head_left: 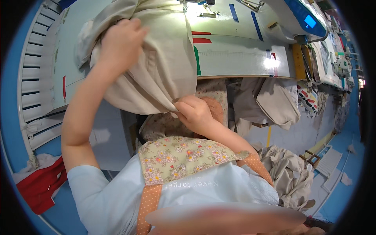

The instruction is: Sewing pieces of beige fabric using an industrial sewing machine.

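A large beige garment lies bunched over the left part of the sewing table, its lower end hanging past the front edge. Its folds run down toward my right hand, which pinches the cloth at that hanging edge. Farther up and to the left, my left hand is curled on the gathered cloth, a little smeared by motion; its fingertips are partly hidden. A narrow stitched strip shows on the garment between the hands. The upper part of the cloth reaches the sewing machine's presser foot area under a bright lamp.
The machine head with a lit blue screen stands at the upper right. Red, green and blue tape strips mark the white tabletop. Beige pieces hang below the table; more beige cloth is heaped at right. A white rack stands left.
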`<action>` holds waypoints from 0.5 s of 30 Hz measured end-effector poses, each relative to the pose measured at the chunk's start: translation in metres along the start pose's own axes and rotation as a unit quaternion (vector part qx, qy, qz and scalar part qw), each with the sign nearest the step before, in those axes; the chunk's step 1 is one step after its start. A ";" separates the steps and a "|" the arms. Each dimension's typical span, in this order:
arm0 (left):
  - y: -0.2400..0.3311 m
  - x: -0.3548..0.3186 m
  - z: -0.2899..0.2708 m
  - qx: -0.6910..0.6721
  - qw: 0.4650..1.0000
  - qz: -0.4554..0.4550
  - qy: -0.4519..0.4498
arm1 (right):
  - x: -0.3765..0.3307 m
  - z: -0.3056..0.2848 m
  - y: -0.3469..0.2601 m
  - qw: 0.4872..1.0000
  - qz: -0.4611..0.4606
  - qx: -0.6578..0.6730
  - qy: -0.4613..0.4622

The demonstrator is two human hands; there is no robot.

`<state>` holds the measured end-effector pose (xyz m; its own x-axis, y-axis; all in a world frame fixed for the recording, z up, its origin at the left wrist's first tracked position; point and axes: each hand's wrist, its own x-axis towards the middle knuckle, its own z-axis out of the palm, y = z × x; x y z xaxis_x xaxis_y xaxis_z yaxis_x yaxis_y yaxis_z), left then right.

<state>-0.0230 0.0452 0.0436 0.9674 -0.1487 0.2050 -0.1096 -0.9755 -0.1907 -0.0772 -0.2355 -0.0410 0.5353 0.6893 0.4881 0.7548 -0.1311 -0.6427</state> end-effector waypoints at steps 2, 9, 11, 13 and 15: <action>0.018 -0.022 0.002 -0.194 0.965 0.158 0.076 | -0.003 0.001 -0.002 1.000 0.002 0.006 -0.003; 0.018 -0.083 -0.010 -0.294 0.951 0.075 -0.068 | -0.006 0.000 -0.010 0.996 -0.065 0.039 -0.056; 0.035 -0.093 -0.014 -0.362 0.926 0.103 -0.017 | -0.003 0.002 -0.012 0.985 -0.127 0.023 -0.112; 0.062 -0.101 -0.017 -0.428 0.902 0.041 -0.045 | 0.000 0.004 -0.018 0.981 -0.135 0.017 -0.142; 0.084 -0.103 -0.016 -0.487 0.871 -0.018 -0.064 | 0.003 0.006 -0.024 0.975 -0.146 0.010 -0.169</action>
<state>-0.1353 -0.0245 0.0218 0.9850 -0.1563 0.0726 -0.1591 -0.6631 0.7315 -0.0959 -0.2265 -0.0275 0.1399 0.8910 0.4319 0.8473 0.1180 -0.5179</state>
